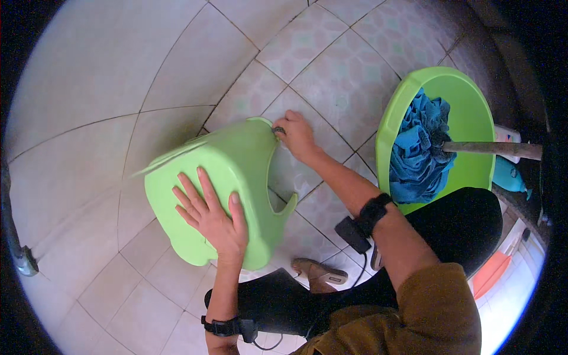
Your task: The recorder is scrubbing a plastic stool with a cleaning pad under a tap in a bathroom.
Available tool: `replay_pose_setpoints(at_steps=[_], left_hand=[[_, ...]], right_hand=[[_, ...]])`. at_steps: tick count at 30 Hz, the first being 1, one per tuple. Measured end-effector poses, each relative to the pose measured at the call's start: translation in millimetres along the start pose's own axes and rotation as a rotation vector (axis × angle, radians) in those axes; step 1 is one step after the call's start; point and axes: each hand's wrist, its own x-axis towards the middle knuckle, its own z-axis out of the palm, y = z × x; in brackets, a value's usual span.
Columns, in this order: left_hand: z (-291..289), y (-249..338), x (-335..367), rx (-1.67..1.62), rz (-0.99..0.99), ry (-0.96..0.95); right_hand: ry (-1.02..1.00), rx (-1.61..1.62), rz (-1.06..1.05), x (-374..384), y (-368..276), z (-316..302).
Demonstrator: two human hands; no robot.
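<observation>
Left hand (214, 223) open, palm down, fingers spread over the broad flat face of a light green plastic stool (260, 171). Right hand (296, 137) half closed, fingers curled round a small dark thing (278, 129) at the tip of the stool's far leg; what it was, I could not make out, as my fingers hid much of it.

The stool was left of centre, near the tiled wall (83, 65), with its legs pointing right and away from me. I could not tell how far it was tipped.

To the right, well apart from the stool, was a bright green tub (387, 130) with a heap of crumpled blue cloth (417, 154) inside. One wooden handle (491, 149) ran from the cloth out over the tub's right rim. Just beyond that rim were a white bottle (507, 137) and a teal bottle (510, 175), both partly hidden.

My dark-clad right knee (467, 216) covered the near edge of the tub. Between tub and stool ran pale patterned floor tiles (349, 77). Nearer, one sandal (322, 271) showed below my legs. Far over to the left, a metal tap (25, 262). Black straps (374, 213) with small boxes on both forearms.
</observation>
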Motion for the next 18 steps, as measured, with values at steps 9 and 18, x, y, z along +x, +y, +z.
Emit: replay_pose_setpoints(at_steps=[9,18], left_hand=[[9,8,3,0.001,0.028,0.039],[2,6,2,0.019,0.016,0.045]], right_hand=[[0.089,-0.084,-0.042,50,-10,15],[0.024,-0.186,-0.170,61,-12,16]])
